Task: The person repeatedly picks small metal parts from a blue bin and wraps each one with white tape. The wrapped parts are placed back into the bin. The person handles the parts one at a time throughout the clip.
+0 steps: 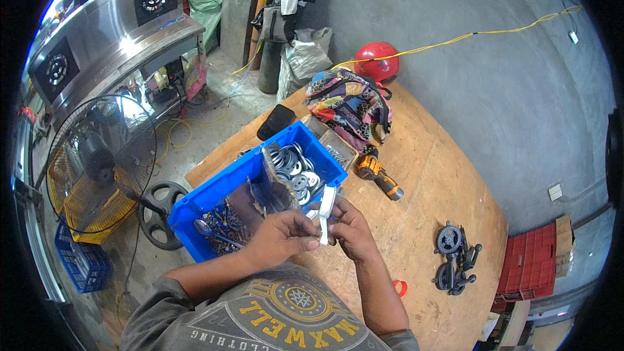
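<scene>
Both hands meet in front of my chest at the near edge of a blue bin. Between them is a white, narrow part with a broad flat upper end [325, 211]; its exact kind is unclear. My left hand [286, 235] pinches near its lower end, thumb and fingers together. My right hand [351, 229] has its fingers closed on its right side. The blue bin [188, 242] has a worn divider [278, 185]. Grey round discs and rings [296, 169] fill its far side. Many small screws [227, 224] and a metal spoon [203, 226] lie in the near side.
On the wooden table [429, 156] lie an orange and black power driver [380, 174], black cast parts [452, 257], a red ring [400, 288], a patterned backpack [351, 104] and a black phone-like slab [276, 122]. A standing fan [101, 162] is at left; red crates [526, 263] stand right.
</scene>
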A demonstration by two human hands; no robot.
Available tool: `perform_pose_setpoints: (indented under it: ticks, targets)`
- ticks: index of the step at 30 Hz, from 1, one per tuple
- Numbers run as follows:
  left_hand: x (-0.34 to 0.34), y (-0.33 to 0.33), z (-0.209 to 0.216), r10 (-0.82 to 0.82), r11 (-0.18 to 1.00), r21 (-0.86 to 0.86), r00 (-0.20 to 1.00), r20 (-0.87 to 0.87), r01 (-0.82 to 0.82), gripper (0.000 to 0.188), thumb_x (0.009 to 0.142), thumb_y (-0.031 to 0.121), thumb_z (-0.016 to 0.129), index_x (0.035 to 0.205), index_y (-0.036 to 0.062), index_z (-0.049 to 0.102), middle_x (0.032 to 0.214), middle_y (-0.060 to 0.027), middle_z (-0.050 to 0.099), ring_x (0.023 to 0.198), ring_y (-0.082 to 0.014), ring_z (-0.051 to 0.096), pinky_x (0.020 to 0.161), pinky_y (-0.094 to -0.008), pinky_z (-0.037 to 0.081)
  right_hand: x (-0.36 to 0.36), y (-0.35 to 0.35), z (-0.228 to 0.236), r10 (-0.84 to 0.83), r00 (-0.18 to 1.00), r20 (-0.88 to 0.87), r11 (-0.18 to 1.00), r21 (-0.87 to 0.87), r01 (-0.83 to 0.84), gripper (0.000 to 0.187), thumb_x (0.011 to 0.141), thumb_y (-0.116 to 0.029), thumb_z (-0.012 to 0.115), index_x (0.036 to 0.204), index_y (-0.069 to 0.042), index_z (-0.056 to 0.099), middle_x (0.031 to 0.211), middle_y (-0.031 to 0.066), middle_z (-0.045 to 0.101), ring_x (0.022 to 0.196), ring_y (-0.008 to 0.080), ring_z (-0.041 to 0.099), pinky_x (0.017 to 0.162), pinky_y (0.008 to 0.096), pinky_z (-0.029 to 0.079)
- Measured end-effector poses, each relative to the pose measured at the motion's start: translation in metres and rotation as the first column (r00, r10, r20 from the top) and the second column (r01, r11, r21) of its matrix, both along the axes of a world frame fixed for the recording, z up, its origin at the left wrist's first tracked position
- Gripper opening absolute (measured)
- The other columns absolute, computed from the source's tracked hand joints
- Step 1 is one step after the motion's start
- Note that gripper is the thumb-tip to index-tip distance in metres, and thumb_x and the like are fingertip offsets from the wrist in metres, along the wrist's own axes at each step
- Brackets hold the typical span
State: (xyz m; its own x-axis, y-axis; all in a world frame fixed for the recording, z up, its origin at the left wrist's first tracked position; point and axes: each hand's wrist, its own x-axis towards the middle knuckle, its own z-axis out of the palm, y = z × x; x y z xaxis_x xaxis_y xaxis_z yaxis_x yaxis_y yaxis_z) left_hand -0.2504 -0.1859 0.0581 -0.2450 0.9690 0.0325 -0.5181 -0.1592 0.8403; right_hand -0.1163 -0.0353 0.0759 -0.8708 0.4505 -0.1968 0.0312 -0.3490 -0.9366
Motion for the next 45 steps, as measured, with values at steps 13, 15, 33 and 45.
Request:
perform_pose_setpoints:
  ticks: [13,15,33,45]
  targets:
    - [-0.016,0.015,-0.016,0.177,0.977,-0.109,0.982,-0.061,-0.183,0.015,0.087,0.006,0.071,0.099,-0.0030,0.070,0.097,-0.0070,0.070,0.090,-0.0116,0.064,0.083,-0.0271,0.051,0.009,-0.018,-0.015,0.006,0.957,0.288,0.966,0.246,-0.080,0.058,0.088,0.002,0.057,0.143,0.000,0.039,0.108,0.0078,0.063,0.070,0.0089,0.056,0.057,0.0239,0.046]
    - [-0.021,0.017,-0.018,0.236,0.968,-0.071,0.968,-0.083,-0.242,0.014,0.087,0.006,0.071,0.098,-0.0025,0.070,0.096,-0.0067,0.069,0.089,-0.0114,0.064,0.082,-0.0270,0.051,0.009,-0.025,-0.013,-0.013,0.920,0.392,0.939,0.321,-0.124,0.058,0.088,0.003,0.057,0.143,-0.001,0.040,0.109,0.0078,0.063,0.071,0.0089,0.057,0.058,0.0238,0.046]
    - [-0.019,0.016,-0.014,0.499,0.859,0.285,0.573,-0.650,-0.426,0.018,0.074,-0.005,0.075,0.089,0.0026,0.073,0.092,-0.0125,0.071,0.085,-0.0226,0.070,0.075,-0.0310,0.055,0.026,-0.045,0.035,0.174,0.949,0.263,0.976,0.081,-0.201,0.053,0.092,-0.007,0.062,0.140,0.001,0.042,0.107,0.0073,0.065,0.077,0.0058,0.058,0.059,0.0205,0.047]
    - [-0.016,0.014,-0.008,0.500,0.863,0.381,0.460,-0.734,-0.331,0.020,0.075,-0.006,0.073,0.092,0.0036,0.072,0.096,-0.0124,0.070,0.088,-0.0237,0.071,0.076,-0.0306,0.057,0.031,-0.038,0.048,0.088,0.988,0.131,0.994,-0.081,-0.078,0.047,0.085,-0.010,0.068,0.127,0.006,0.051,0.103,0.0145,0.068,0.053,0.0048,0.050,0.044,0.0177,0.037]
